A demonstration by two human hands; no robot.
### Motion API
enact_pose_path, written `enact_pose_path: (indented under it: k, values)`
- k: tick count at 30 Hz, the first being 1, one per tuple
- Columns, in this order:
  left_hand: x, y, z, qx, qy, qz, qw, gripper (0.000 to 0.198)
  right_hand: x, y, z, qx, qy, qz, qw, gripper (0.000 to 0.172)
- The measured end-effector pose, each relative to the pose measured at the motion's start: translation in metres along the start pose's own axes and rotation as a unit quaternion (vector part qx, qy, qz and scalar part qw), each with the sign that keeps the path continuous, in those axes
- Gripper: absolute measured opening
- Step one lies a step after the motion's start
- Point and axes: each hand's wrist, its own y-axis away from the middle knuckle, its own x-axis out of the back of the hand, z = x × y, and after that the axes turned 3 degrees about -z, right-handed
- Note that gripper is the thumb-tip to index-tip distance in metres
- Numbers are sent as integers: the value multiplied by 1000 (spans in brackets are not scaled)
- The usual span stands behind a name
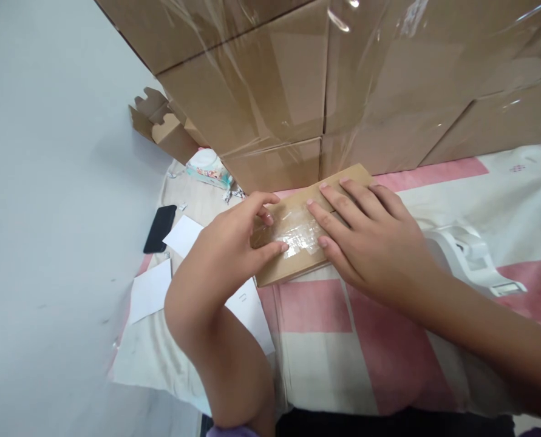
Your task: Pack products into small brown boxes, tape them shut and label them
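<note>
A flat brown cardboard box lies at a slant on the checked cloth, with shiny clear tape across its top. My right hand rests on the box's right part, palm down, its fingers spread and fingertips by the tape's edge. My left hand is at the left end. Its thumb touches the tape and its other fingers curve over the top, apart from the thumb. A white tape dispenser stands to the right, partly behind my right forearm.
Stacked cartons under clear wrap rise behind the box. To the left are an open carton, a wipes pack, a black phone and white paper pieces. A pink and white cloth covers the surface.
</note>
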Motion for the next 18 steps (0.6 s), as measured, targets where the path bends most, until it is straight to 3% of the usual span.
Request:
enact_pose_path:
  k: [6, 10, 14, 18]
  values:
    - [-2, -3, -11, -34, -23, 35, 999, 58, -1, 1, 0, 2, 5, -1, 1000, 50]
    - [-2, -9, -22, 16, 30, 7, 999, 68, 0, 1, -1, -2, 3, 1, 1000, 50]
    - [-8, -20, -33, 28, 131, -56, 989, 52, -1, 0, 0, 1, 12, 0, 1000, 50]
    - [-16, -30, -38, 21, 178, -53, 982, 38, -2, 0, 0, 2, 14, 4, 1000, 49]
